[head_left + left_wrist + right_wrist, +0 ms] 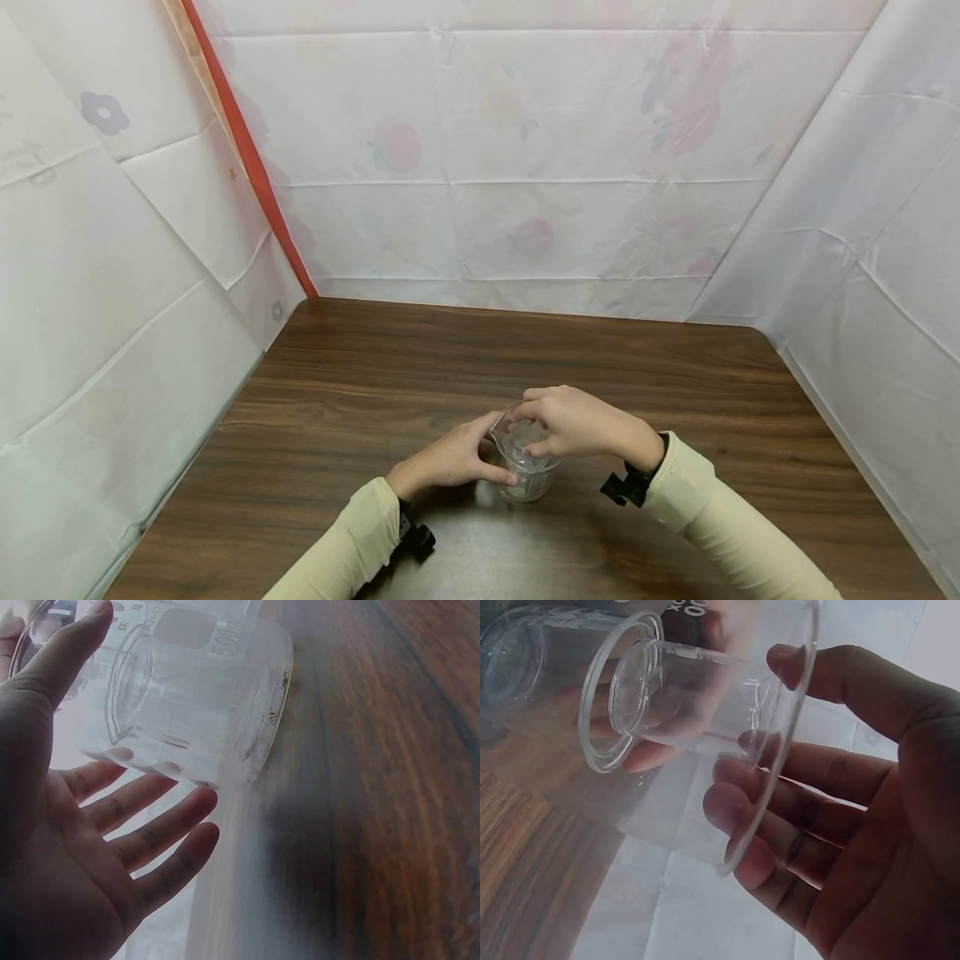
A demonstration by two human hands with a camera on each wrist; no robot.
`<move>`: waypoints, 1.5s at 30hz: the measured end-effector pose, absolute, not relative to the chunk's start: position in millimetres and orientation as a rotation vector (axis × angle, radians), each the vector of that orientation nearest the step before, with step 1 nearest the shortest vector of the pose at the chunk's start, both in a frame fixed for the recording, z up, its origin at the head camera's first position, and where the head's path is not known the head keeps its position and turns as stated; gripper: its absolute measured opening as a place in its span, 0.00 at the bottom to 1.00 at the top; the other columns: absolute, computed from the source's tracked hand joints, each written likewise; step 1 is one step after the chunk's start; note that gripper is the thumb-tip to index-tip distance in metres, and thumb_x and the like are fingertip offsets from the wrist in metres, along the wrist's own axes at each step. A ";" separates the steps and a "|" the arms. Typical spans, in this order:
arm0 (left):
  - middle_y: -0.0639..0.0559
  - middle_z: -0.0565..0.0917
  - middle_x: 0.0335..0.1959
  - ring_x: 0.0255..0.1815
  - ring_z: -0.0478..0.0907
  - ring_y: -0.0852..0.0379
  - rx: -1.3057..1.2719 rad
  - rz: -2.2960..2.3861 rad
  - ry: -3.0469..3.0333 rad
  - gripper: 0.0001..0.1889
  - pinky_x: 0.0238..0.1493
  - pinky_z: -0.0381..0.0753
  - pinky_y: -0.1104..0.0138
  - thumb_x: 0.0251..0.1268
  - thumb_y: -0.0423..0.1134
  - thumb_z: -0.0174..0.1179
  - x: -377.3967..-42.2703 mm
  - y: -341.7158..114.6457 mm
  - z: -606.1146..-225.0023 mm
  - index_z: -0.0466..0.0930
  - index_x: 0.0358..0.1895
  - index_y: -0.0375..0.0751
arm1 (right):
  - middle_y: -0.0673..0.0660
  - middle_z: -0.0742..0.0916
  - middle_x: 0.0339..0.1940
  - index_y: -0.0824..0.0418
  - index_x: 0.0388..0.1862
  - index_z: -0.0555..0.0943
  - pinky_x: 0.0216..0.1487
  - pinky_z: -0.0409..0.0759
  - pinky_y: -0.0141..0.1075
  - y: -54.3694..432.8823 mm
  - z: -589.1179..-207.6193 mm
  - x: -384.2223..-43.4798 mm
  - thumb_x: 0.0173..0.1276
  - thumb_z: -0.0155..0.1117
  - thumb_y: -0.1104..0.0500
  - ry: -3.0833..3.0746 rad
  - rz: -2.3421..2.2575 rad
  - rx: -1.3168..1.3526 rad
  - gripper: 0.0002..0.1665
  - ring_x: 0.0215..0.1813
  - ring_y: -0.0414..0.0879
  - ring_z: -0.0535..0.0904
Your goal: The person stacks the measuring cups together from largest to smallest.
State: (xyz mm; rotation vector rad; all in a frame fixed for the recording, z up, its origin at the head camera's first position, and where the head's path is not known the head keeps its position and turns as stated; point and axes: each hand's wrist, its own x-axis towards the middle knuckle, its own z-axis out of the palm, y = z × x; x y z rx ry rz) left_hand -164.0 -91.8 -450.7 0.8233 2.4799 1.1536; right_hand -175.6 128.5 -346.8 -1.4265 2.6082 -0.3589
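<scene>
A large clear glass beaker (527, 482) with white printed marks and a pouring lip stands on the table. My left hand (453, 457) holds it from the left, thumb on the near side and fingertips against its far wall. Inside it sits a smaller glass beaker (126, 697), its rim well below the large one's. My right hand (581, 425) reaches down through the large rim from above. Its thumb and fingers pinch the upper end of a still smaller clear glass vessel (705, 675), whose lower end overlaps the middle beaker's rim in the right wrist view.
The dark wood-grain table (360, 367) spreads around the beakers. White printed sheets (465, 225) hang behind it and along both sides. A red strip (255, 167) runs down the back left corner. Black wrist straps with cameras sit on both wrists.
</scene>
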 end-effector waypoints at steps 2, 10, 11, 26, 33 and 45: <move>0.59 0.75 0.64 0.61 0.76 0.57 0.824 1.151 2.484 0.48 0.60 0.76 0.60 0.50 0.63 0.69 -164.5 -91.7 -451.3 0.57 0.74 0.57 | 0.52 0.83 0.41 0.58 0.53 0.83 0.40 0.78 0.31 128.2 -347.2 -175.2 0.60 0.72 0.53 2.609 -0.346 -1.420 0.22 0.37 0.41 0.80; 0.59 0.74 0.66 0.61 0.76 0.57 0.818 1.163 2.466 0.48 0.59 0.76 0.60 0.51 0.62 0.69 -163.9 -91.5 -451.5 0.56 0.75 0.58 | 0.51 0.84 0.45 0.57 0.53 0.83 0.42 0.80 0.34 124.5 -350.8 -173.4 0.58 0.73 0.52 2.622 -0.260 -1.441 0.24 0.40 0.40 0.81; 0.59 0.74 0.66 0.61 0.76 0.57 0.816 1.163 2.465 0.48 0.59 0.77 0.60 0.51 0.62 0.69 -163.8 -91.5 -451.4 0.56 0.75 0.58 | 0.51 0.84 0.46 0.57 0.53 0.83 0.43 0.81 0.36 123.9 -350.8 -173.0 0.58 0.73 0.52 2.622 -0.253 -1.446 0.23 0.40 0.40 0.81; 0.58 0.72 0.68 0.63 0.74 0.55 0.798 1.143 2.469 0.49 0.61 0.76 0.57 0.52 0.62 0.69 -163.3 -91.6 -450.4 0.55 0.75 0.56 | 0.51 0.86 0.48 0.57 0.51 0.84 0.49 0.82 0.40 118.9 -356.1 -170.9 0.57 0.74 0.52 2.643 -0.145 -1.457 0.23 0.46 0.44 0.84; 0.59 0.72 0.67 0.62 0.75 0.55 0.781 1.157 2.444 0.48 0.60 0.77 0.60 0.53 0.61 0.69 -163.5 -91.9 -449.9 0.53 0.76 0.58 | 0.54 0.86 0.53 0.59 0.54 0.83 0.52 0.82 0.43 116.6 -357.0 -168.9 0.59 0.73 0.52 2.649 -0.079 -1.462 0.24 0.52 0.47 0.84; 0.61 0.74 0.65 0.61 0.75 0.57 0.795 1.153 2.454 0.48 0.60 0.76 0.59 0.52 0.63 0.68 -162.9 -91.8 -450.2 0.55 0.75 0.58 | 0.55 0.86 0.53 0.59 0.53 0.84 0.50 0.83 0.40 111.9 -361.1 -168.6 0.59 0.73 0.50 2.653 0.061 -1.450 0.25 0.51 0.47 0.85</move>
